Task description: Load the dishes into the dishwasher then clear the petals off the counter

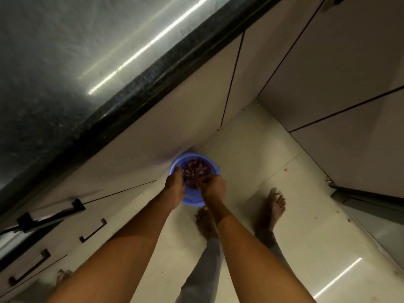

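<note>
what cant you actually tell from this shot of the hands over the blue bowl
- Near rim of the blue bowl: covered by both wrists.
- Left hand fingertips: inside the bowl, blurred, so grip unclear.
- Right hand: fingers curled over the petals; whether they pinch any is too small to tell.
- Counter: cut off by the top and left edges, so leftover petals unknown.
- Dishwasher: not identifiable in this head view.

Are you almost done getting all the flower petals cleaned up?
Nearly, it seems. The dark stone counter shows no petals in this view. The round blue plastic bowl holds a heap of reddish petals, and the left hand and right hand are at its rim. No dishwasher shows.
</note>
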The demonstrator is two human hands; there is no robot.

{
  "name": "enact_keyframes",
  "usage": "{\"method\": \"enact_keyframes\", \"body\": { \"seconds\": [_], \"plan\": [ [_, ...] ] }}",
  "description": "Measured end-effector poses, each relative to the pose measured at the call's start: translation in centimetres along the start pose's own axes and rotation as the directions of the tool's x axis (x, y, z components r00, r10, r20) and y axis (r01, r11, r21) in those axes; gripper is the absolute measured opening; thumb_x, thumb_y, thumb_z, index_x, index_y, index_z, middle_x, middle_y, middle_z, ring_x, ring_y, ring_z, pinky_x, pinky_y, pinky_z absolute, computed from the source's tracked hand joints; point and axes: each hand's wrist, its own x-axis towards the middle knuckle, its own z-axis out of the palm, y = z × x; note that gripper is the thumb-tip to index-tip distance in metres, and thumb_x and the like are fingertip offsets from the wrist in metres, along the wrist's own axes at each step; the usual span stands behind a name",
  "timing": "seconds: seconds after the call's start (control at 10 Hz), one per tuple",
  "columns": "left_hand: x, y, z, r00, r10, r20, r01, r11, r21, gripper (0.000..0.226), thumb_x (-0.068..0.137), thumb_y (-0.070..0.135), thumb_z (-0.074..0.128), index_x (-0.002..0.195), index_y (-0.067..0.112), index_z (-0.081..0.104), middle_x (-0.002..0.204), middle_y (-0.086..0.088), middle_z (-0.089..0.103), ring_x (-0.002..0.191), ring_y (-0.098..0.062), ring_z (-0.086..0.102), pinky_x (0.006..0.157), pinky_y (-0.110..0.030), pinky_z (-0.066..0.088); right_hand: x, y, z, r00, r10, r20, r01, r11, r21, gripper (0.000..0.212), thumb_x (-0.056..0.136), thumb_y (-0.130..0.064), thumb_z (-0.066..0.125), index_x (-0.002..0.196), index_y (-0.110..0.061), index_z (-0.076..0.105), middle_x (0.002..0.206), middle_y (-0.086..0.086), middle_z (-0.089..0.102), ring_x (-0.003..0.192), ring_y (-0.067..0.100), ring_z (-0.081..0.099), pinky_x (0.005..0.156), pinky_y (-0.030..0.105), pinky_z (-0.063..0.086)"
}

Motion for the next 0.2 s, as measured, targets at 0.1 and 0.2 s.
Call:
{"method": "enact_keyframes", "body": {
  "seconds": [0.1, 0.2],
  "plan": [
    [-0.05, -0.49, 0.08, 0.999, -0.001, -0.035, 0.004, 0.997, 0.074, 0.062, 0.106, 0.051, 0.038, 0.153, 0.01, 0.039, 0.156, -0.013, 0.041, 0.139, -0.038, 0.043, 0.11, -0.055, 0.038, -0.15, -0.39, -0.19, 0.994, -0.066, 0.087, 0.068, 0.998, -0.013, 0.026, 0.088, -0.024, 0.067, 0.106, -0.01, 0.08, 0.107, 0.012, 0.077, 0.103, 0.026, 0.068, 0.071, 0.019, 0.036],
    [-0.82, -1.16, 0.3, 0.999, 0.009, -0.043, -0.006, 0.998, 0.069, 0.055, 0.108, 0.044, 0.039, 0.151, 0.01, 0.043, 0.154, -0.012, 0.045, 0.138, -0.034, 0.045, 0.104, -0.05, 0.04, -0.29, -0.37, 0.12, 0.988, -0.072, 0.133, 0.078, 0.996, -0.039, 0.029, 0.096, -0.027, 0.064, 0.117, -0.012, 0.077, 0.116, 0.014, 0.075, 0.112, 0.031, 0.067, 0.084, 0.028, 0.044]
  ]
}}
